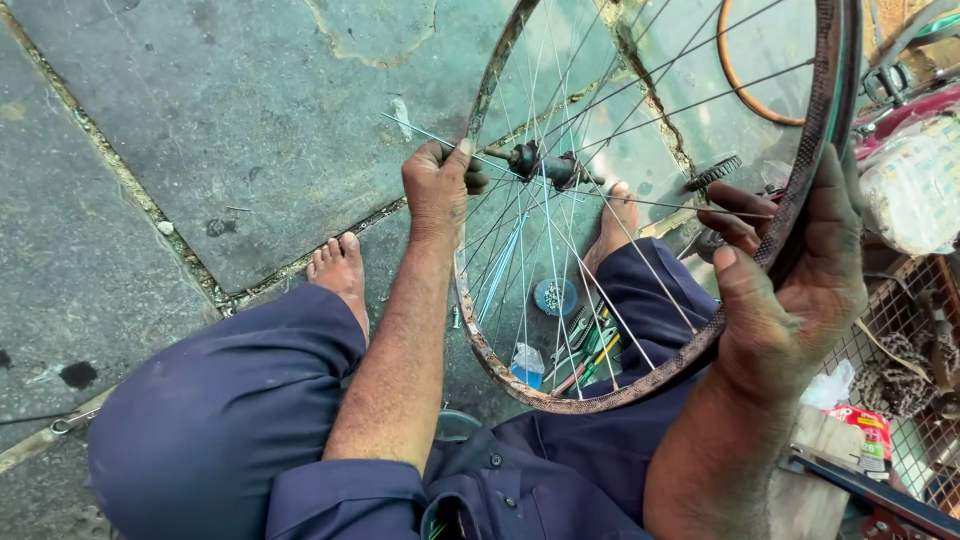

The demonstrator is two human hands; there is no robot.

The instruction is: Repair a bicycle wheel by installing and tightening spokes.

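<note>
Left hand (437, 188) fist-tight on hub axle (535, 163); right hand (800, 285) clamps rusty rim (560, 398). Red-green packet (872, 438) at lower right.

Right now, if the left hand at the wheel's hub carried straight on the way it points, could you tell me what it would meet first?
The left hand grips the axle end and points right, along the axle. Going on, it would first meet the hub at the centre of the rusty wheel, with its spokes fanning out. Depth is hard to judge from the one view.

Wheel (640, 200) at centre-right, left hand (437, 185) on its axle (540, 165), right hand (790, 290) on its lower-right rim, tools (585, 345) beneath.
</note>
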